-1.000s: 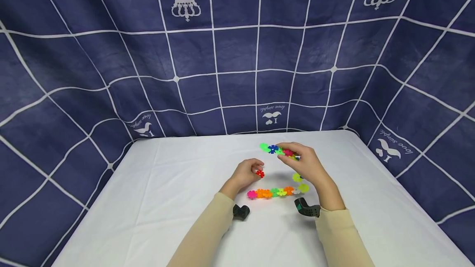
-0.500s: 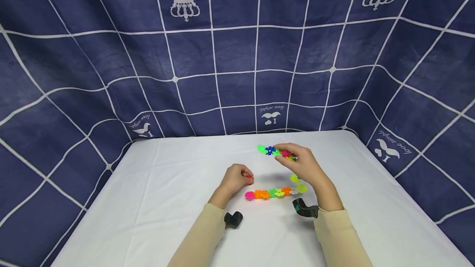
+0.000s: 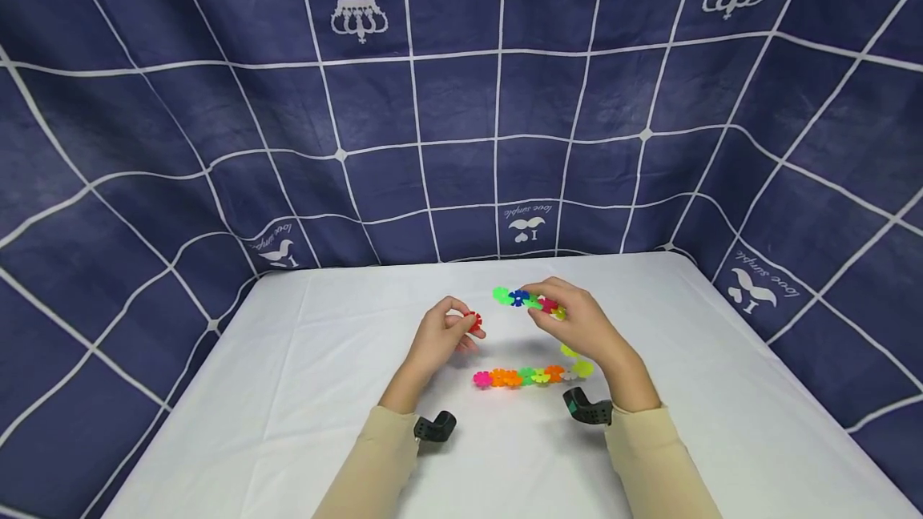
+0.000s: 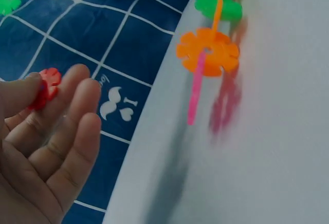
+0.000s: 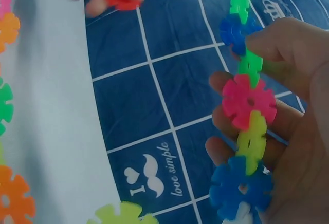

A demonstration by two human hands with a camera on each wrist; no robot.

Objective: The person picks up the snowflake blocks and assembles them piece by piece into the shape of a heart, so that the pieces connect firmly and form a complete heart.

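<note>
Between thumb and forefinger my left hand (image 3: 431, 339) pinches a red flower-shaped interlocking disc (image 3: 473, 320), its other fingers spread loosely in the left wrist view. My right hand (image 3: 582, 327) grips a chain of such discs by a green piece near its far end, beside a blue disc (image 3: 517, 298); a green disc (image 3: 501, 295) forms the tip. The pink disc (image 5: 249, 101) and another blue disc (image 5: 241, 185) run along the right palm. From there the chain bends round to a near row of orange discs (image 3: 511, 379), green, yellow and pink ones. The red disc is apart from the chain's tip.
A white cloth covers the table (image 3: 324, 343). A navy curtain (image 3: 461, 175) with white lines stands behind it and along both sides. Black wrist cameras (image 3: 436, 427) sit under both forearms, close to the tabletop.
My left hand has moved left, dipped, then risen and turned, so the red disc shows again at its fingertips. My right hand and the chain have shifted slightly left.
</note>
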